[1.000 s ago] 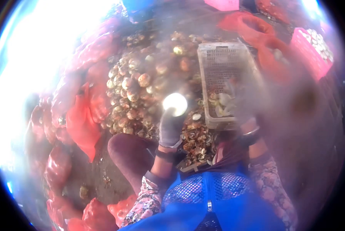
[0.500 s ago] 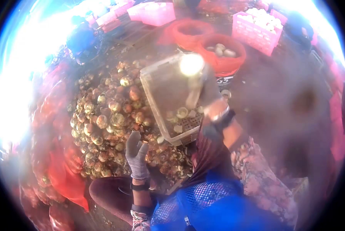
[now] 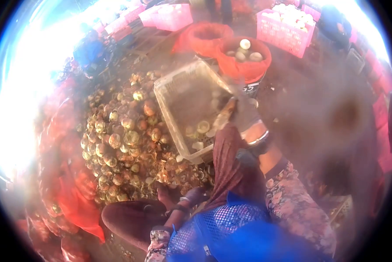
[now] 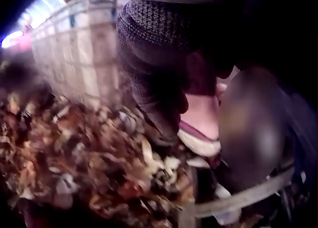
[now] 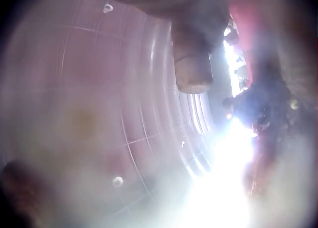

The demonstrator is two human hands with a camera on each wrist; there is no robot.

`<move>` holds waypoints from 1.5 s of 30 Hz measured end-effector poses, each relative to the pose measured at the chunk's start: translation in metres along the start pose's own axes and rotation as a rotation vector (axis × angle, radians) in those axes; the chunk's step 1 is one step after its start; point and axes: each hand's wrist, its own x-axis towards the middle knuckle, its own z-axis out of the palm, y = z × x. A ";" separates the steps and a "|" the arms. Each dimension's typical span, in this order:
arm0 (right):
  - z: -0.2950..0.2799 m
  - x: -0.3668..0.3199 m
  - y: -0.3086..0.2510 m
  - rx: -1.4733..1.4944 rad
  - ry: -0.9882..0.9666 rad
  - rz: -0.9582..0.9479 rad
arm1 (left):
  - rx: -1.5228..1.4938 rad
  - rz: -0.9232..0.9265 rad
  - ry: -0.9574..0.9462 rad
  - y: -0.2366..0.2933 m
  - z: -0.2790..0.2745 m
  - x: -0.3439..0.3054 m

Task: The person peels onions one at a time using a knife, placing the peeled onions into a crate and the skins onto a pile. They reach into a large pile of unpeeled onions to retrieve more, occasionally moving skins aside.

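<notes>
My gloved left hand [image 3: 195, 195] is low between the bent legs, near the onion skins. In the left wrist view, that hand [image 4: 154, 64] hangs fingers down beside a pink shoe [image 4: 201, 121], and no object shows in it. My gloved right hand [image 3: 247, 115] overlaps the right side of a slatted crate [image 3: 173, 124] with a few pale onions inside. A tan, blunt-ended piece [image 5: 194, 74] juts down by the right hand in its wrist view; I cannot tell whether it is a finger or a held handle. A peeled onion [image 3: 245, 43] shows at the red-mesh-lined bucket [image 3: 244, 70].
Left of the crate spreads a heap of unpeeled onions [image 3: 117, 139], with loose onion skins [image 3: 169, 168] nearer the legs. Red mesh sacks [image 3: 76, 209] line the left side. A pink crate [image 3: 281, 37] piled with peeled onions stands at the back right. Glare washes out the far left.
The bright peeled onion went from the left hand to the right, then over to the lined bucket. My right hand has drawn back from it; the left has dropped toward the lap.
</notes>
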 end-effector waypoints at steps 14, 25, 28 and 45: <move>-0.223 -0.023 0.011 -2.032 0.448 0.158 | -0.055 -0.203 -0.601 -0.065 0.086 0.003; -0.299 -0.017 0.010 -1.880 0.620 -0.161 | -0.271 -0.023 -0.768 -0.042 0.100 -0.013; -0.313 -0.021 0.009 -1.860 0.625 -0.180 | -0.356 0.012 -0.819 -0.041 0.092 -0.014; -0.305 -0.046 0.022 -1.805 0.633 -0.331 | -0.212 0.184 -0.905 -0.104 -0.025 -0.041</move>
